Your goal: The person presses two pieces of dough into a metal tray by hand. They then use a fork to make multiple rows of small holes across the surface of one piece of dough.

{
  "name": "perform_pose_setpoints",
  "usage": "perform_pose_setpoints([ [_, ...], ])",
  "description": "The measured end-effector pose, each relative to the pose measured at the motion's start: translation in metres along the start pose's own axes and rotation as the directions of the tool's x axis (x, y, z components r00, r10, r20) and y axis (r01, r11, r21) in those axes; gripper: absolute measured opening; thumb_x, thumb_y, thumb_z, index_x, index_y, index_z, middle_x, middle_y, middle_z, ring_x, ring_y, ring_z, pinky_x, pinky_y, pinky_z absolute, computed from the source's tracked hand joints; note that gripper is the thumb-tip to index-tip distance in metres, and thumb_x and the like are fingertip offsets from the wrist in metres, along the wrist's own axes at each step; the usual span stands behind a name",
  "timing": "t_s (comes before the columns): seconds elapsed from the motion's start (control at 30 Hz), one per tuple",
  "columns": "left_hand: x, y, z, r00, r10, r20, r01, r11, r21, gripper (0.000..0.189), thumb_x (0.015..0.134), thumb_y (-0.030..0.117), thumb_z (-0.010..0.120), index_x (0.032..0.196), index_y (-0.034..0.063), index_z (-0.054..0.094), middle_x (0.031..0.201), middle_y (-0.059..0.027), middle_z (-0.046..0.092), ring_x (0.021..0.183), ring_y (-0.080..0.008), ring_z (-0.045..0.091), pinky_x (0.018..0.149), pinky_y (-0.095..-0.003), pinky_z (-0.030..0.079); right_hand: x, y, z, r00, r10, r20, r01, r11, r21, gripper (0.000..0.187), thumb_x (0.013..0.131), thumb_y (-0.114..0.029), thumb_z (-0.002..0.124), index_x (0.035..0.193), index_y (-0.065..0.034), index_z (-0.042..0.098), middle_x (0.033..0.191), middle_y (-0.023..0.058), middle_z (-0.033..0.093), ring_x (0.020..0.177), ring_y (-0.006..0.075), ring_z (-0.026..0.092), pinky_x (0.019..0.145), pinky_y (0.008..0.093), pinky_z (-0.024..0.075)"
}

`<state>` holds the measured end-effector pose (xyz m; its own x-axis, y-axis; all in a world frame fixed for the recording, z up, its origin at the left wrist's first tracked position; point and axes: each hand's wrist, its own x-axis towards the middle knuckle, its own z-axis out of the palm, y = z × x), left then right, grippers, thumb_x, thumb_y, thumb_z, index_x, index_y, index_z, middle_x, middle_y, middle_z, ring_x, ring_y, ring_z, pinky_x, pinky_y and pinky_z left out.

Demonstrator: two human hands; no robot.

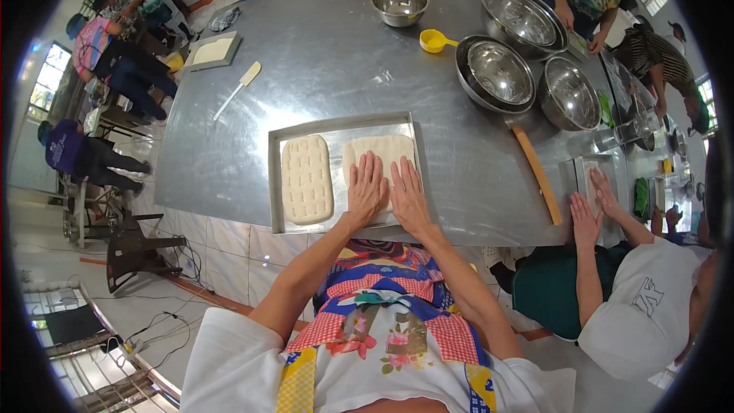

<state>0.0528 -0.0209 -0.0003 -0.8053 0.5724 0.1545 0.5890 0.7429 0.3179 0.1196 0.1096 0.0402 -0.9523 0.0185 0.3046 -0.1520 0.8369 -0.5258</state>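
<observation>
A rectangular metal baking tray [344, 124] lies near the edge of the steel table before me. On its left side rests a flat slab of dough [307, 179] with rows of small prick marks. A second, smooth dough slab [378, 145] lies on the right side of the tray. My left hand [367, 186] lies flat on this slab, fingers pointing away from me. Beside it, my right hand [408, 192] presses on the slab's right part, its fingers slightly apart. The hands cover the near part of this dough. Neither hand grips anything.
A spatula [237, 90] and a tray of flour-like powder [213, 50] lie at the left. Steel bowls [500, 73], a yellow measuring cup [433, 41] and a wooden strip [537, 175] are at the right. A co-worker's hands [585, 219] are at another tray at the far right.
</observation>
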Motion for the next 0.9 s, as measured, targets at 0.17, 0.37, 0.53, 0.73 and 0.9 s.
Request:
perform_pose_setpoints([
  [0.17,0.018,0.013,0.007,0.991,0.089,-0.095,-0.097,0.991,-0.088,0.057,0.097,0.026,0.04,0.144,-0.0038,0.029,0.154,-0.0217,0.019,0.143,-0.0354,0.018,0.114,-0.0538,0.013,-0.009,-0.001,-0.002,0.993,0.072,-0.096,-0.051,0.977,0.208,0.049,0.097,-0.014,0.04,0.142,0.0034,0.032,0.149,0.0246,0.027,0.137,0.0386,0.029,0.113,0.0424,0.0271],
  [0.37,0.035,0.027,0.012,0.997,0.036,-0.064,-0.04,0.997,-0.062,0.059,0.096,0.028,0.042,0.144,-0.0031,0.028,0.154,-0.0217,0.021,0.143,-0.0355,0.018,0.114,-0.0541,0.014,-0.011,0.005,-0.007,0.975,0.19,-0.112,-0.155,0.951,0.266,0.049,0.097,-0.013,0.039,0.143,0.0023,0.031,0.149,0.0237,0.028,0.136,0.0381,0.032,0.112,0.0417,0.028],
  [0.53,0.042,0.028,0.024,0.997,-0.008,-0.083,0.011,0.999,0.036,0.063,0.096,0.029,0.042,0.146,-0.0043,0.024,0.155,-0.0213,0.019,0.144,-0.0345,0.017,0.114,-0.0532,0.014,-0.01,0.002,-0.008,0.982,0.157,-0.107,-0.126,0.958,0.256,0.051,0.097,-0.013,0.04,0.144,0.0021,0.03,0.148,0.024,0.029,0.135,0.0381,0.033,0.112,0.0416,0.0283],
  [0.73,0.057,0.033,0.034,0.998,0.056,-0.011,-0.056,0.997,-0.05,0.064,0.094,0.029,0.04,0.147,-0.0029,0.021,0.156,-0.0205,0.015,0.145,-0.0335,0.014,0.115,-0.0526,0.01,-0.009,0.005,-0.009,0.984,0.143,-0.108,-0.106,0.951,0.289,0.052,0.096,-0.011,0.039,0.144,0.0034,0.028,0.148,0.023,0.03,0.136,0.037,0.032,0.113,0.0409,0.0259],
  [0.9,0.06,0.033,0.034,0.999,0.023,-0.031,-0.025,0.996,-0.087,0.063,0.096,0.029,0.037,0.149,-0.001,0.019,0.157,-0.0198,0.013,0.146,-0.0328,0.011,0.115,-0.0526,0.007,-0.006,0.003,-0.015,0.987,0.135,-0.092,-0.099,0.941,0.323,0.054,0.093,-0.008,0.04,0.144,0.0033,0.027,0.15,0.0226,0.029,0.137,0.0367,0.032,0.113,0.0413,0.0256],
])
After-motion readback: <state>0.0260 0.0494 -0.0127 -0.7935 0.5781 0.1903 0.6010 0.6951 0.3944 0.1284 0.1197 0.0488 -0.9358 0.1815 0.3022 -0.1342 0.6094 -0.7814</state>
